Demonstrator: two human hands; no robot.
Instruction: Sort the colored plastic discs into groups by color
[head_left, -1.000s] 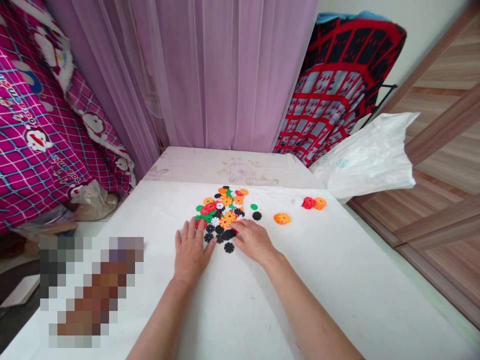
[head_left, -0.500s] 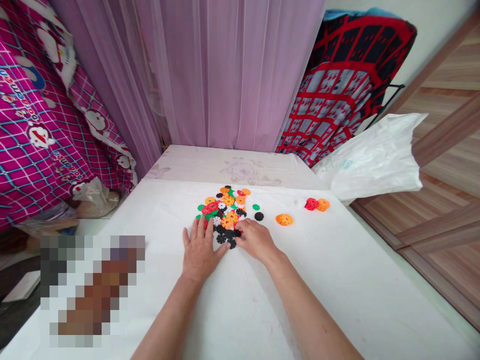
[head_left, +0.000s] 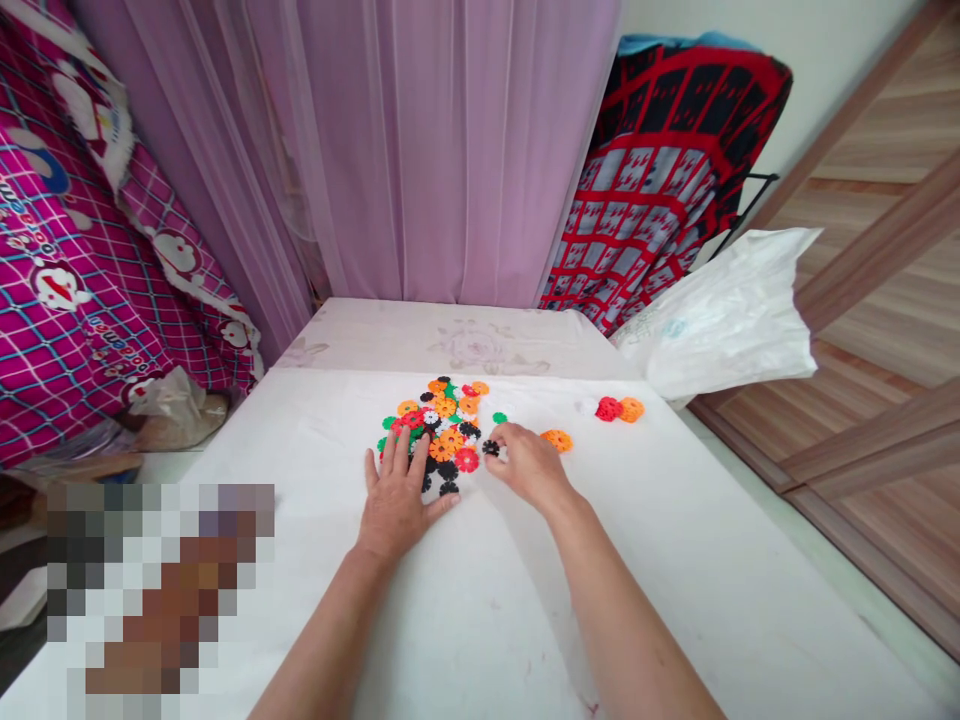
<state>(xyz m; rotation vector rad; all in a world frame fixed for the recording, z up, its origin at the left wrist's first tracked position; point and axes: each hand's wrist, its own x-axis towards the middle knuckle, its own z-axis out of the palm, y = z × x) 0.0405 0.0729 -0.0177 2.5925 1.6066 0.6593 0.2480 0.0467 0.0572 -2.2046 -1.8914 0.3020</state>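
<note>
A heap of snowflake-shaped plastic discs (head_left: 451,442) in orange, red, green, white and black lies on the white-covered table. My left hand (head_left: 396,500) rests flat with spread fingers on the near left side of this heap, covering some pieces. Just right of the heap, my right hand (head_left: 531,466) pinches a black disc (head_left: 490,448) between thumb and fingers. A red disc (head_left: 466,460) lies between the two hands. Beyond my right fingers is a single green disc (head_left: 499,417). Partly behind that hand sits an orange group of discs (head_left: 558,440).
Farther right on the table are red discs (head_left: 608,408), orange discs (head_left: 631,409) and faint white ones. A white plastic bag (head_left: 735,315) stands at the right edge. Purple curtains (head_left: 420,150) hang behind the table. A pixelated patch (head_left: 172,590) covers the lower left.
My right hand has moved right, from the heap's near edge to beside it, with a black disc in its fingers. My left hand stays on the heap. The view has shifted slightly.
</note>
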